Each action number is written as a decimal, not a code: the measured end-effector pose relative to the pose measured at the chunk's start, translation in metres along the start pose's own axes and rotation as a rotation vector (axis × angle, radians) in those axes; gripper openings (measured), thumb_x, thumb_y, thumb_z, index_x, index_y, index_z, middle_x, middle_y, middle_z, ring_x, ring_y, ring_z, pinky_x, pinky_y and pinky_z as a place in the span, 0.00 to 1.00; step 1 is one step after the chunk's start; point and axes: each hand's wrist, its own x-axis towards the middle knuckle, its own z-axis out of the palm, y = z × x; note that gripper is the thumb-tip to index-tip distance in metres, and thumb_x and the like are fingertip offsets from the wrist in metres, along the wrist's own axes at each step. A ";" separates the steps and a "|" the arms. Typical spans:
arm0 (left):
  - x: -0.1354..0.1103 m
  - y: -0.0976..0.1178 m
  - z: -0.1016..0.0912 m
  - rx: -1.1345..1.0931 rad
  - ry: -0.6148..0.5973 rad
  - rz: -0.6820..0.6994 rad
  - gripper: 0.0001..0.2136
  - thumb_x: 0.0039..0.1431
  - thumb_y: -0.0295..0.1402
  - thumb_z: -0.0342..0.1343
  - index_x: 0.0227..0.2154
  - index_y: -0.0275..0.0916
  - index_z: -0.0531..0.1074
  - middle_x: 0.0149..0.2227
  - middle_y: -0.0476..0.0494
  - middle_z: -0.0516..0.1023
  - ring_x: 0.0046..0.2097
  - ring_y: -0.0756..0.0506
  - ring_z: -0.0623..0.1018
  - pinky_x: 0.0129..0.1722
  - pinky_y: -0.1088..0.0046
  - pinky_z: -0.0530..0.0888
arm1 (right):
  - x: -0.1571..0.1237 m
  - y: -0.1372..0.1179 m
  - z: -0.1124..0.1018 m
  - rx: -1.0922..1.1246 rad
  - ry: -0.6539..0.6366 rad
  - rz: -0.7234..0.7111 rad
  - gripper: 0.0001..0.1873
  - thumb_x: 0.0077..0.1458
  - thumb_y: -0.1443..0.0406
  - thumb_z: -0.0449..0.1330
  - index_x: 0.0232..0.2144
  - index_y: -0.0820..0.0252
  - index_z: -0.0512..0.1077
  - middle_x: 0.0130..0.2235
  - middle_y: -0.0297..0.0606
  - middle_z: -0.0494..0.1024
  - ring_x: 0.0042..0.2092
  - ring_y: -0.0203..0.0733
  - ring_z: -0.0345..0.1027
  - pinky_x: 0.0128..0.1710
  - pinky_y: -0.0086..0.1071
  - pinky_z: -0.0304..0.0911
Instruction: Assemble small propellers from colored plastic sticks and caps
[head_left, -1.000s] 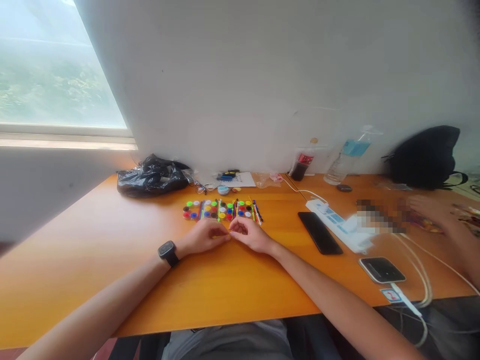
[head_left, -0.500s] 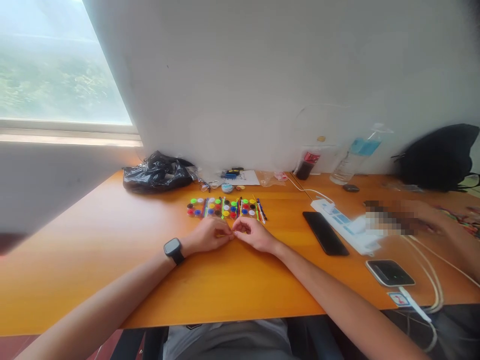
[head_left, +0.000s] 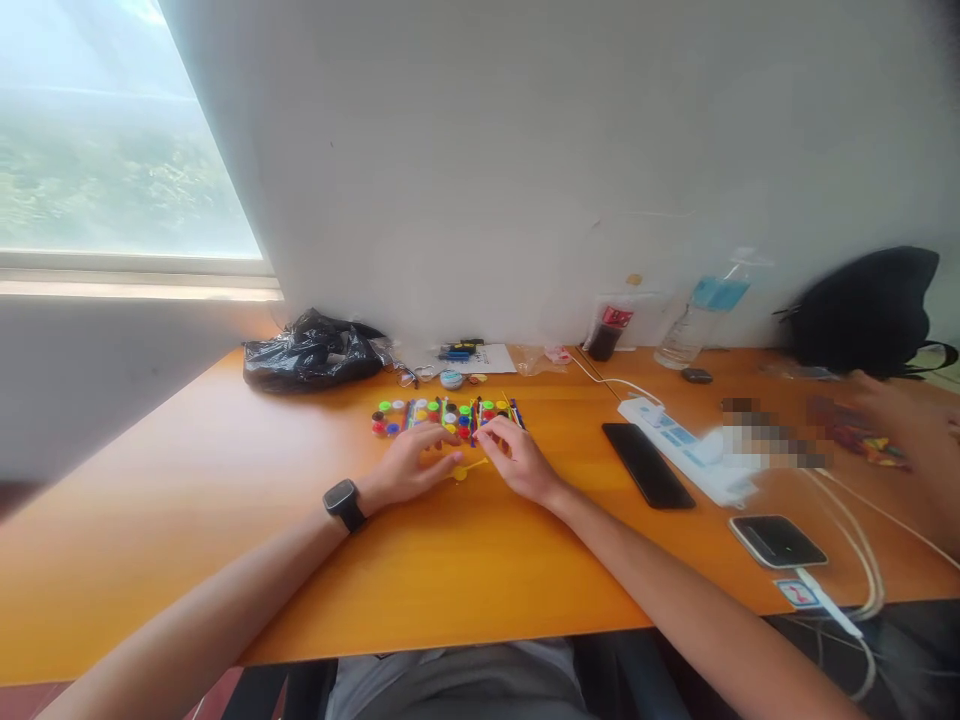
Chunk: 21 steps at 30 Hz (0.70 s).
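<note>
1. Our left hand (head_left: 409, 468) has thumb and fingers parted by the yellow piece (head_left: 460, 473).
2. That piece lies between our hands on the table (head_left: 420, 590).
3. We cannot tell whether our right hand's (head_left: 523, 468) curved fingers hold anything.

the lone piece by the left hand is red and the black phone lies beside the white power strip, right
The colour is wrong: the lone piece by the left hand is yellow, not red, as the head view shows. The rest stands.

Wooden table (head_left: 420, 590); colourful discs (head_left: 451, 418), phone (head_left: 649, 466) atop
</note>
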 end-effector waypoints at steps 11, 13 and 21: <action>0.005 -0.010 -0.015 0.051 0.242 -0.126 0.22 0.75 0.47 0.42 0.36 0.41 0.77 0.35 0.42 0.79 0.39 0.43 0.75 0.43 0.67 0.70 | 0.005 0.009 -0.010 0.244 0.085 0.291 0.40 0.68 0.38 0.46 0.13 0.55 0.54 0.18 0.33 0.55 0.25 0.38 0.53 0.31 0.35 0.57; 0.006 -0.012 -0.016 0.059 0.254 -0.136 0.22 0.75 0.47 0.43 0.37 0.41 0.78 0.35 0.42 0.80 0.38 0.43 0.75 0.43 0.67 0.70 | 0.005 0.014 -0.008 0.198 0.068 0.285 0.40 0.68 0.38 0.46 0.13 0.55 0.58 0.19 0.34 0.61 0.26 0.39 0.59 0.34 0.35 0.59; 0.009 -0.047 -0.041 0.102 0.514 -0.291 0.19 0.73 0.45 0.45 0.40 0.40 0.77 0.42 0.41 0.81 0.46 0.41 0.76 0.44 0.67 0.72 | -0.001 0.010 0.001 0.053 -0.044 0.174 0.38 0.71 0.43 0.46 0.15 0.55 0.68 0.21 0.37 0.72 0.30 0.43 0.68 0.40 0.38 0.62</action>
